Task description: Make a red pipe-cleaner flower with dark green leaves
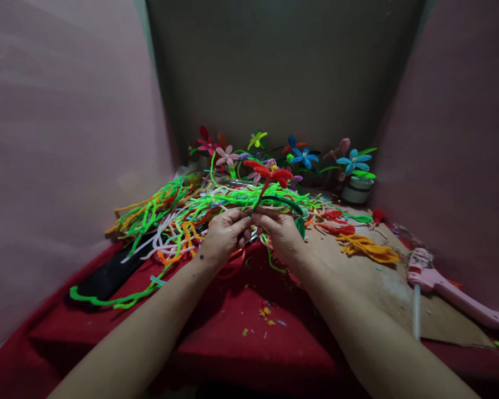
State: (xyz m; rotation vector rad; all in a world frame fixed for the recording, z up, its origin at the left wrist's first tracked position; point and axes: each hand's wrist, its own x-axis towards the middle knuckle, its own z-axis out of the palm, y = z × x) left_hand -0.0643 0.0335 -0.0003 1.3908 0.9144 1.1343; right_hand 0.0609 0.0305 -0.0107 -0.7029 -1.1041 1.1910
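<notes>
Between my two hands a red pipe-cleaner flower (270, 174) stands up on a red and dark green stem. My left hand (228, 231) pinches the lower stem between thumb and fingers. Touching it from the other side, my right hand (279, 226) is closed on the same spot of the stem. A dark green pipe-cleaner leaf (289, 203) arcs off to the right above my right hand. Below my hands, partly hidden, lie red-handled scissors (233, 270) on the red cloth. The tips of my fingers cover the exact point of the stem they grip.
A heap of green pipe cleaners (228, 197) spreads behind my hands. Finished flowers (303, 158) stand along the back wall near a jar (357, 189). On the right, a pink glue gun (453, 288) and orange pipe cleaners (368, 247) lie on cardboard (374, 288). A black object (108, 274) lies left.
</notes>
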